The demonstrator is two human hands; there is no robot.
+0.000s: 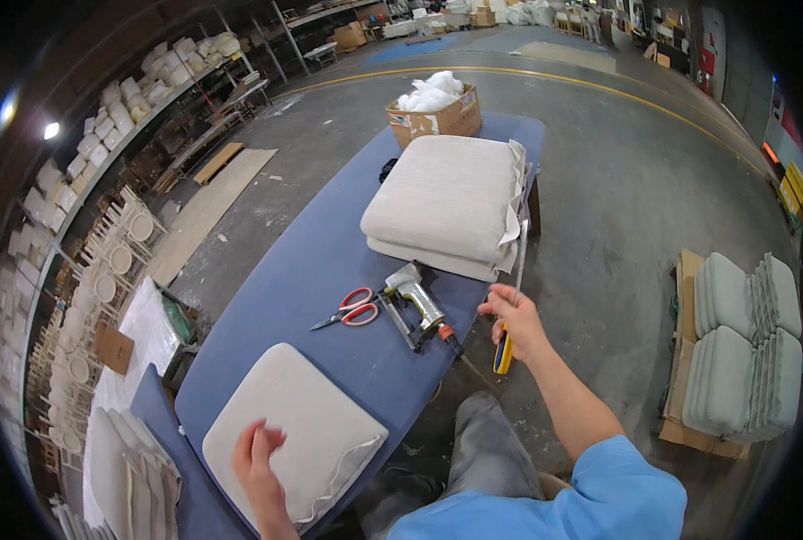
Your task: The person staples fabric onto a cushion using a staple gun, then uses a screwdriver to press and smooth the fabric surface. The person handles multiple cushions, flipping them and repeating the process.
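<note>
A: The left hand (259,454) lies flat, fingers spread and gripping nothing, on the near pale-grey square fabric seat cushion (293,432), which sits at the near end of the long blue padded worktable (302,261).

B: And the right hand (512,317)?

A: Off the table's right edge, fingers clenched round a slim tool with a yellow-and-blue handle (504,353); a thin pale strip or blade rises from the fist toward the far cushions. I can't tell just what it is.

B: So what could go wrong?

A: The near cushion overhangs the table's near right edge. With only a flat palm on it, I'd judge a sideways push could slide it off.

B: Anything else?

A: The silver pneumatic staple gun (417,301) lies close to the right edge, its hose trailing off the side near the right forearm; a snag might drag it down. The red-handled scissors (352,309) just left of it lie open between the near cushion and the stack of two pale-grey cushions (446,207) farther along, so a careless reach across could catch a blade.
</note>
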